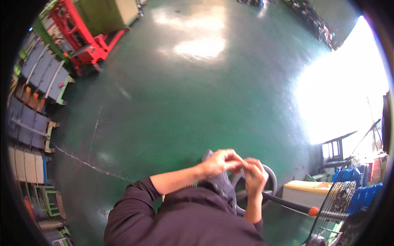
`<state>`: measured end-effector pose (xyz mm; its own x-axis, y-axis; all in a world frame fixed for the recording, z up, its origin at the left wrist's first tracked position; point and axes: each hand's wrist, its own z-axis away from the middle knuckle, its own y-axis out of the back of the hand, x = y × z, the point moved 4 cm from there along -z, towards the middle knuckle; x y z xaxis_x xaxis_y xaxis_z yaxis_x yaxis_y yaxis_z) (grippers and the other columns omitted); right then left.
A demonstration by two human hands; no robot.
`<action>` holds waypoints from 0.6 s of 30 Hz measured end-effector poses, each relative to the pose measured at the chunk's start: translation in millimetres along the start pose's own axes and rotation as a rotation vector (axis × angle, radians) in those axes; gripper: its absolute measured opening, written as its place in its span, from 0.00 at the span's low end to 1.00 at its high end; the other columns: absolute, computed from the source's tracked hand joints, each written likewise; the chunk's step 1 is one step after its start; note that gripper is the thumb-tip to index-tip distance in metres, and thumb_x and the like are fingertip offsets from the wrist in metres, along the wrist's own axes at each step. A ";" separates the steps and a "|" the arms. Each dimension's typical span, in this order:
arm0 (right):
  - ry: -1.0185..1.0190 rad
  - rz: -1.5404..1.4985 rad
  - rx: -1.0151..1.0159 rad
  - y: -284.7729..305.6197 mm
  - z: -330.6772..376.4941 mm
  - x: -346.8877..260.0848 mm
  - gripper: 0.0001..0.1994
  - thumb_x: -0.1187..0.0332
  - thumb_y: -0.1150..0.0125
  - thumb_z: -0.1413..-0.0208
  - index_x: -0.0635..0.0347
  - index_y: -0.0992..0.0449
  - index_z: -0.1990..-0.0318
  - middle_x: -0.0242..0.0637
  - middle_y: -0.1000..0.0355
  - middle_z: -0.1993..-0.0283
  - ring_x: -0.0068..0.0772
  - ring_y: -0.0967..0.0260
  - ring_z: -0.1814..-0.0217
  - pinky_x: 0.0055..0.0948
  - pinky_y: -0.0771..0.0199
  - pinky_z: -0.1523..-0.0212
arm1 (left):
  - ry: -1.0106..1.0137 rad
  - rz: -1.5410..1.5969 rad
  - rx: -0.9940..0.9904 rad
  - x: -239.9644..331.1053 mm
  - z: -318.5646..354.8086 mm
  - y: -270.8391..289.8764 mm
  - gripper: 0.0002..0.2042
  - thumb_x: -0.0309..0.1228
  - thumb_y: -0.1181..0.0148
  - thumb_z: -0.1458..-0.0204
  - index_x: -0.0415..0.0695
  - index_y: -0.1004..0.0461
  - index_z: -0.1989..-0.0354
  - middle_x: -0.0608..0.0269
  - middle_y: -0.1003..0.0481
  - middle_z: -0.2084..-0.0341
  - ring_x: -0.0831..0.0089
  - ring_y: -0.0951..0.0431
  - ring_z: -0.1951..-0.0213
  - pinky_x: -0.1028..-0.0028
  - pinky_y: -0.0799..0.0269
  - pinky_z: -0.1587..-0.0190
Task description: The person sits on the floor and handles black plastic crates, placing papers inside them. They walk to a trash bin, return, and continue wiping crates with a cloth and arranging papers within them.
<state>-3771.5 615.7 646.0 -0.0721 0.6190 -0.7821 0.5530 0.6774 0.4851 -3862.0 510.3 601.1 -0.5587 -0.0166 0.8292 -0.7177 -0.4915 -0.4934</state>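
**Fingertips meeting by the steering wheel**

The green floor (197, 110) spreads ahead of you, with a red lift stacker (91, 53) near its far left corner. The steering wheel (273, 180) lies just below and behind your right hand (255, 174). Your left hand (223, 162) reaches across to meet it above the wheel's far rim. Both grips look narrow, fingertips drawn together; I cannot tell whether they close on anything. Steady both wrists, let only the fingertips work, and stay clear of the rim.
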 end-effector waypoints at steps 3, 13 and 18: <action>-0.110 -0.120 -0.226 16.6 -131.5 104.9 0.09 0.82 0.43 0.59 0.62 0.22 0.69 0.38 0.27 0.67 0.33 0.28 0.64 0.27 0.28 0.62 | -0.044 -0.011 0.175 23.2 -141.6 22.7 0.05 0.24 0.45 0.48 0.37 0.31 0.65 0.59 0.25 0.69 0.74 0.24 0.67 0.75 0.26 0.61; -0.106 -0.120 -0.348 140.7 -467.7 353.9 0.10 0.70 0.42 0.53 0.63 0.24 0.63 0.39 0.29 0.68 0.40 0.29 0.67 0.31 0.30 0.64 | -0.177 -0.205 0.294 156.7 -545.8 -2.1 0.08 0.18 0.47 0.50 0.39 0.36 0.62 0.58 0.27 0.70 0.74 0.24 0.68 0.75 0.25 0.62; -0.147 0.246 -0.004 306.6 -588.8 504.9 0.05 0.73 0.42 0.56 0.60 0.25 0.68 0.35 0.30 0.69 0.36 0.29 0.69 0.29 0.28 0.70 | 0.218 -0.148 -0.146 186.0 -839.8 -97.5 0.11 0.22 0.49 0.47 0.38 0.36 0.56 0.56 0.26 0.67 0.70 0.24 0.63 0.71 0.26 0.57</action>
<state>-4127.0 1370.0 630.1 0.1855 0.7008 -0.6888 0.5354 0.5157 0.6689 -4245.0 1286.4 582.8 -0.5085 0.2411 0.8266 -0.8413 -0.3438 -0.4172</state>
